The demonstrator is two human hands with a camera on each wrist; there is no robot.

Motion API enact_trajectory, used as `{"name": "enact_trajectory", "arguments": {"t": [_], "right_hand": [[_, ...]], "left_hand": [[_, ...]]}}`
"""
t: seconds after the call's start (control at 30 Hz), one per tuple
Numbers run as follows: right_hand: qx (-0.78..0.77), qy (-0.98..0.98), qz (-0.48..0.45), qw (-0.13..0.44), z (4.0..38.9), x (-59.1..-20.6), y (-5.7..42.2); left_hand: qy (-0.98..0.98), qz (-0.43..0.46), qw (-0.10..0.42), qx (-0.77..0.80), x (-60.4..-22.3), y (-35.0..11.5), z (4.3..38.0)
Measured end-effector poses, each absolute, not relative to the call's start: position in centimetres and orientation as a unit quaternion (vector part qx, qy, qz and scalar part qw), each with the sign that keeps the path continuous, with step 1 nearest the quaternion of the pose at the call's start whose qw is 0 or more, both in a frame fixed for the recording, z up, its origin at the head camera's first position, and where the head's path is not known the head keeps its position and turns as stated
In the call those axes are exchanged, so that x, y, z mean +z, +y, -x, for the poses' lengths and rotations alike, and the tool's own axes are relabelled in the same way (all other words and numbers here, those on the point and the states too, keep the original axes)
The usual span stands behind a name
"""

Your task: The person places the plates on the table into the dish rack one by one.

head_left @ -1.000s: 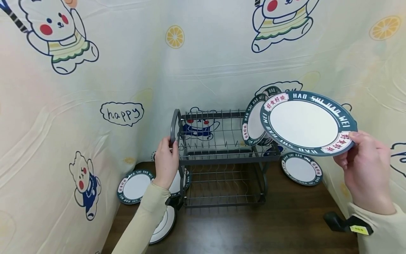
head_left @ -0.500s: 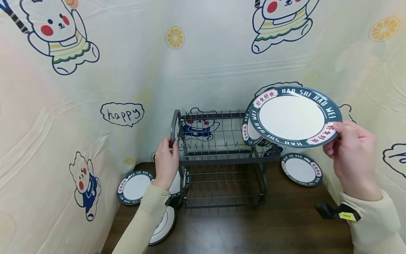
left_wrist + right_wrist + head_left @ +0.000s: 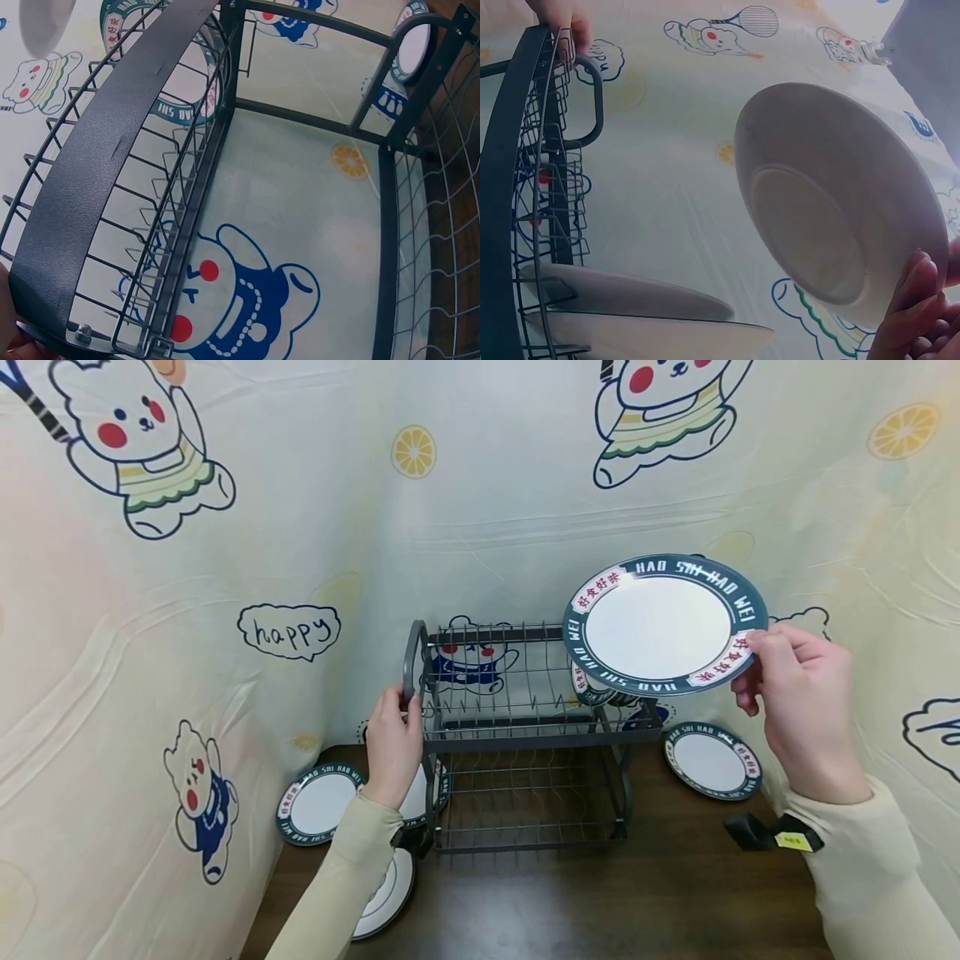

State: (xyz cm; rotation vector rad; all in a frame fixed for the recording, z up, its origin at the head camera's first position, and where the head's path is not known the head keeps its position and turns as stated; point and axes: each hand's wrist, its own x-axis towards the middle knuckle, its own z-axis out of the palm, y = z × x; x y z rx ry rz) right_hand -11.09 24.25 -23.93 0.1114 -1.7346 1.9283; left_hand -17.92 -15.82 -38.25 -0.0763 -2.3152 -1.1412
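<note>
My right hand (image 3: 806, 714) pinches the right rim of a white plate (image 3: 656, 627) with a dark green lettered border. The plate is tilted and hangs above the right end of a black two-tier dish rack (image 3: 525, 743), apart from it. Its pale underside shows in the right wrist view. My left hand (image 3: 393, 747) grips the rack's left end frame. In the right wrist view two plates, the nearer one a white plate (image 3: 652, 337), stand on edge in the upper tier. From the head these are mostly hidden behind the held plate.
Right of the rack a green-rimmed plate (image 3: 712, 762) lies on the brown table (image 3: 570, 902). Another plate (image 3: 318, 802) lies at the left, with more partly behind my left arm. A printed curtain (image 3: 480, 527) closes off the back and sides.
My right hand has carried the plate leftward and slightly up, from the right side to over the rack's right end. The left hand stays on the rack.
</note>
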Motion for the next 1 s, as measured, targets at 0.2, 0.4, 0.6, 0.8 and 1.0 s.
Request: {"name": "enact_trajectory", "arguments": {"t": [0.2, 0.4, 0.6, 0.8, 1.0], "right_hand": [[0.662, -0.692, -0.042, 0.283, 11.8, -23.2, 23.8], [0.584, -0.752, -0.019, 0.304, 12.4, -22.6, 23.7], [0.523, -0.793, -0.005, 0.312, 12.7, -22.4, 23.7], [0.488, -0.815, -0.004, 0.313, 13.3, -21.9, 23.4], [0.448, -0.830, -0.024, 0.332, 13.8, -21.5, 22.9]], "left_hand": [[-0.861, 0.030, 0.279, -0.424, -38.3, -15.8, 18.0], [-0.862, 0.028, 0.279, -0.423, -38.4, -15.8, 17.9], [-0.862, 0.032, 0.283, -0.419, -38.4, -15.8, 18.1], [-0.864, 0.031, 0.278, -0.419, -38.2, -15.9, 18.0], [-0.864, 0.027, 0.275, -0.422, -38.2, -15.8, 17.9]]}}
